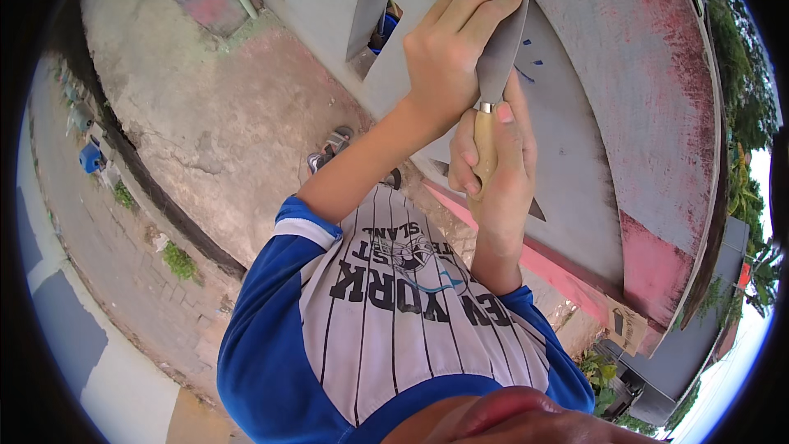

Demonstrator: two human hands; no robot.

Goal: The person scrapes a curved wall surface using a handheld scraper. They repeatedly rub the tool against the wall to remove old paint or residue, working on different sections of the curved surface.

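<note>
A putty knife (504, 52) with a broad steel blade and a pale wooden handle is held upright before the grey wall (564, 117). My right hand (502, 163) is wrapped around its handle, thumb lying along the front just below the metal ferrule. Higher up, my left hand (465, 34) lies across the blade, fingertips reaching its far end; its thumb is mostly hidden. Small blue marks (531, 63) show on the wall just right of the blade. Whether the blade touches the wall, I cannot tell.
A diamond-shaped opening (374, 28) pierces the wall, with something blue behind it. Pink paint lines the wall's base (564, 274). Stained concrete (216, 117) spreads to the left, bounded by a dark gutter (148, 166). A sandalled foot (330, 148) stands near the wall.
</note>
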